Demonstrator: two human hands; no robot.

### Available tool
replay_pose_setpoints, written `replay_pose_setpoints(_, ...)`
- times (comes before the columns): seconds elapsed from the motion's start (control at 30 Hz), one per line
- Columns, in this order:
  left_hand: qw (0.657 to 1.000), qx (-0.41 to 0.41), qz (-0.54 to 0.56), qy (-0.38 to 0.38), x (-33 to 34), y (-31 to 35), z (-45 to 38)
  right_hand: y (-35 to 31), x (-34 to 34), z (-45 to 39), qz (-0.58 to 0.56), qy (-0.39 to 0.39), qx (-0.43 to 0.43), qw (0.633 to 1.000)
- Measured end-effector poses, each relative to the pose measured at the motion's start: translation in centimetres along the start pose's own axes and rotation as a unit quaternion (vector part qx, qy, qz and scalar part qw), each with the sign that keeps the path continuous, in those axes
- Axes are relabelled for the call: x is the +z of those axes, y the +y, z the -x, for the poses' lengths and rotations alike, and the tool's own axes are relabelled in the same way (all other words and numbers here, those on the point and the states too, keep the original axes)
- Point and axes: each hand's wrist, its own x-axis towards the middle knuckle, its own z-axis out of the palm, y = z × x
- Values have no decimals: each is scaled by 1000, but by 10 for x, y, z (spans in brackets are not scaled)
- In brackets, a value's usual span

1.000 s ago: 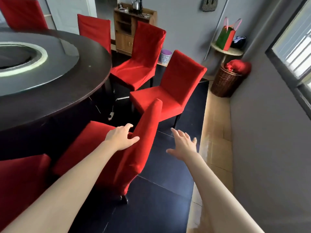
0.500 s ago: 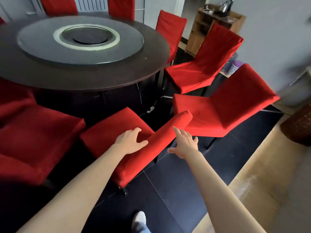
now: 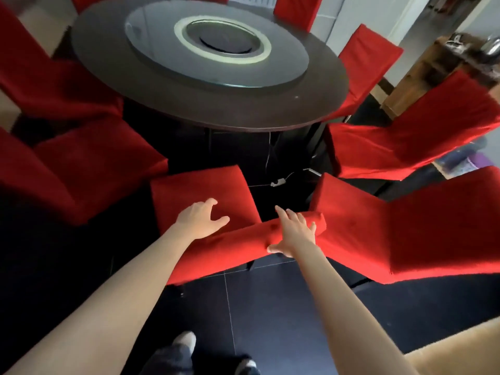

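**Item: red-covered dining chair, being taken in hand**

- Nearest: shoes (image 3: pixel 186 343) on the dark tiled floor (image 3: pixel 270 307), both forearms reaching forward over it.
- Left grip (image 3: pixel 201 219): half-wide. The fingers are loosely curved past the top edge of the backrest (image 3: pixel 243 247) and over the seat (image 3: pixel 194 188). Nothing is closed in it.
- Right grip (image 3: pixel 293 234): wide. The fingers lie straight across the backrest's right end, and the thumb is spread on the near face.
- Location of the chair: just in front of the person and short of the tabletop (image 3: pixel 189 104), with the seat pointing toward it. It stands askew, and the right end of the backrest sits tight against the neighbouring chair (image 3: pixel 405 234).
- Beyond: a white plug and cord (image 3: pixel 277 182) on the floor under the tabletop's edge. More red chairs ring the round tabletop, which carries a glass turntable (image 3: pixel 162 50). A wooden cabinet (image 3: pixel 422 74) stands far right.

**Step, as judged:** securing a hold on the backrest; the chair is not yet being shifted.

**Next move, as judged:** close both grips round the top rail, swing the chair clear of its neighbour, and square it to the tabletop. Keep the legs off the cord.
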Motion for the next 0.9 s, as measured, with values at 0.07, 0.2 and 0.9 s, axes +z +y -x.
replay_pose_setpoints(0.07,999,-35,-3,6,10,1,5,2,-4,-17,19,-14,-46,999)
replay_pose_setpoints(0.2,995,-98,3,16,35,2,20,11,-6,-42,53,-47,-104,992)
replay_pose_setpoints(0.9,984,-24,-128,123,56,-6,83,35,37,-13,61,-70,-95,991)
